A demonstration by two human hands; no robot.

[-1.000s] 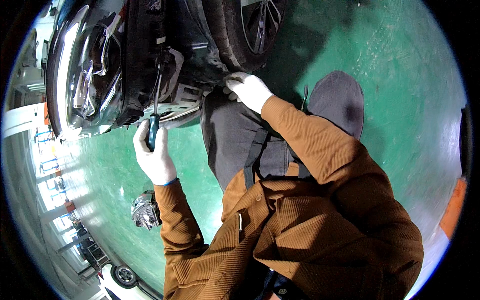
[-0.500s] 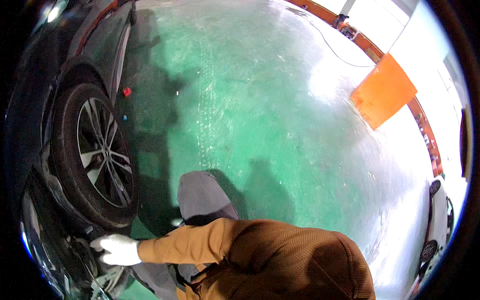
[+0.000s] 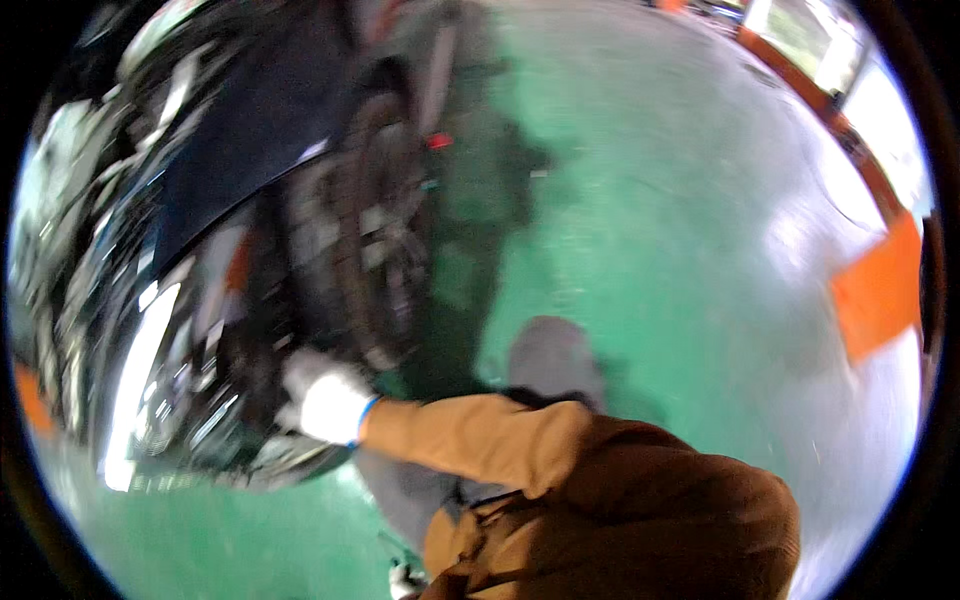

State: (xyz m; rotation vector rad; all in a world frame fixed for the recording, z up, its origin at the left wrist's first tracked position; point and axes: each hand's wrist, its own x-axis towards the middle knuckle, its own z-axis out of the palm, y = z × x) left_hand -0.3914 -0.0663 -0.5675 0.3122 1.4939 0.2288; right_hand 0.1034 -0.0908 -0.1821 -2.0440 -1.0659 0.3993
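Note:
Motion blurs the view of a dark car's front corner, with its lit headlight (image 3: 140,380), open bumper area and wheel (image 3: 390,230). My right hand (image 3: 325,395), in a white glove, reaches into the dark area behind the headlight, below and left of the wheel; its fingers are smeared, so their grip is unclear. My left hand (image 3: 405,580) shows as a small patch of white glove at the bottom edge, below my legs, beside a thin dark item that I cannot make out; its fingers are mostly hidden.
My grey-clad knee (image 3: 555,355) is on the green floor (image 3: 650,250) right of the car. A small red object (image 3: 439,141) lies beyond the wheel. An orange panel (image 3: 875,285) stands at the right, near an orange-edged wall with windows.
My head has swung round, bringing the wheel upright and the floor into view. My left hand, earlier holding a screwdriver at the bumper, is now low at the frame's edge. My right hand remains at the car.

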